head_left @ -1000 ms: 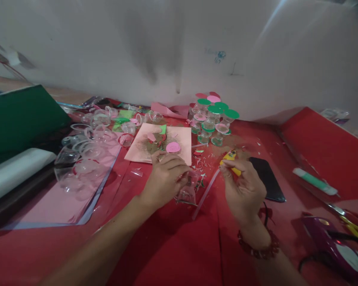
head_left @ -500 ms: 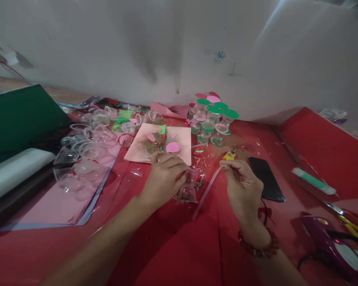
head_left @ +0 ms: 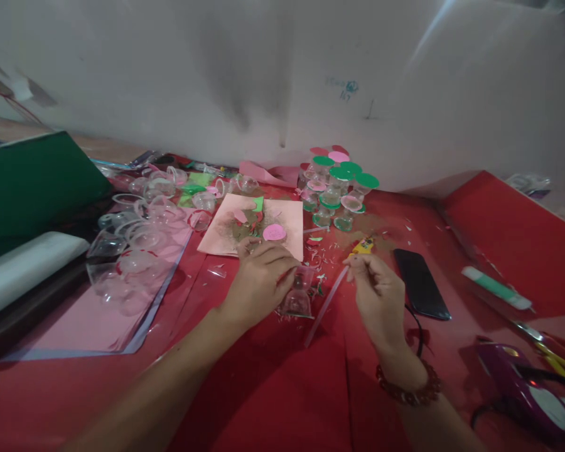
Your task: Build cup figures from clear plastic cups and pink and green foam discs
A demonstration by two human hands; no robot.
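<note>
My left hand (head_left: pixel 258 279) is closed around a small clear plastic hourglass-shaped piece (head_left: pixel 297 297) that rests on the red table cover (head_left: pixel 273 389). My right hand (head_left: pixel 379 295) pinches the upper end of a thin translucent stick (head_left: pixel 326 302) that slants down to the left, close beside the clear piece. A yellow object (head_left: pixel 363 245) lies just beyond my right fingers. Above my left hand lies a pink paper sheet (head_left: pixel 289 242) with brown powder, a pink disc (head_left: pixel 274 232) and green and red scraps.
Finished clear pieces with green and pink caps (head_left: pixel 339 185) stand at the back. A heap of clear plastic cups (head_left: pixel 136 242) sits left on pink sheets. A black phone (head_left: pixel 421 282), green glue stick (head_left: pixel 496 287), scissors (head_left: pixel 553 348) and a purple glue gun (head_left: pixel 522 392) lie right.
My right hand has shifted slightly left and up, uncovering more of the yellow object. My left hand keeps its hold on the clear piece.
</note>
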